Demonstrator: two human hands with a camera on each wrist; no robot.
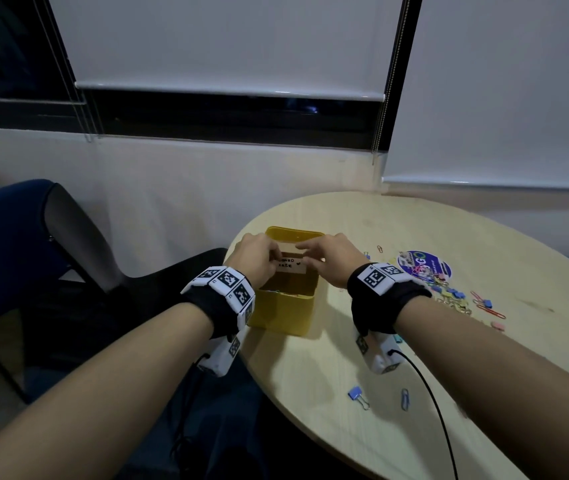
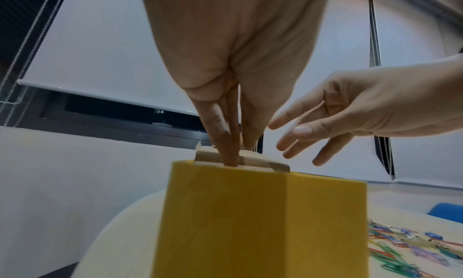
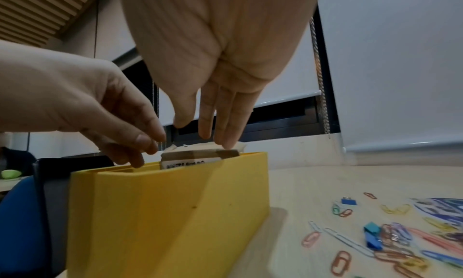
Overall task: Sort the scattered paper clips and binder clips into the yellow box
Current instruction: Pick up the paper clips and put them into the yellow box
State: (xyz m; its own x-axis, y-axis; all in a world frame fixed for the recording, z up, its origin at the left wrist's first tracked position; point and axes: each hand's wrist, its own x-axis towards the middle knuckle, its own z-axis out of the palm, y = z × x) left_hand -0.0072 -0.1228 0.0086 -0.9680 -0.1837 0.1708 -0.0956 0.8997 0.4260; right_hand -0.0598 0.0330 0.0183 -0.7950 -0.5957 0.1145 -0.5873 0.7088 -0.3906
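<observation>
The yellow box [image 1: 285, 311] [image 2: 263, 222] [image 3: 170, 213] stands open near the table's left edge. A brown cardboard divider [image 1: 291, 266] [image 2: 260, 162] [image 3: 198, 155] with handwriting sticks up out of it. My left hand [image 1: 272, 261] [image 2: 238, 149] pinches the divider's left part between fingers and thumb. My right hand [image 1: 310, 252] [image 3: 213, 135] hovers over the divider's right end with straight fingers, whose tips touch its top edge. Colourful paper clips and binder clips [image 1: 449, 292] [image 3: 391, 236] [image 2: 413, 244] lie scattered to the right of the box.
A blue binder clip [image 1: 357, 394] and a blue paper clip [image 1: 405, 399] lie near the front edge of the round wooden table [image 1: 310, 375]. A round printed sticker [image 1: 423, 263] lies behind the clip pile. A blue chair [image 1: 6, 254] stands left. A black cable [image 1: 432, 403] trails from my right wrist.
</observation>
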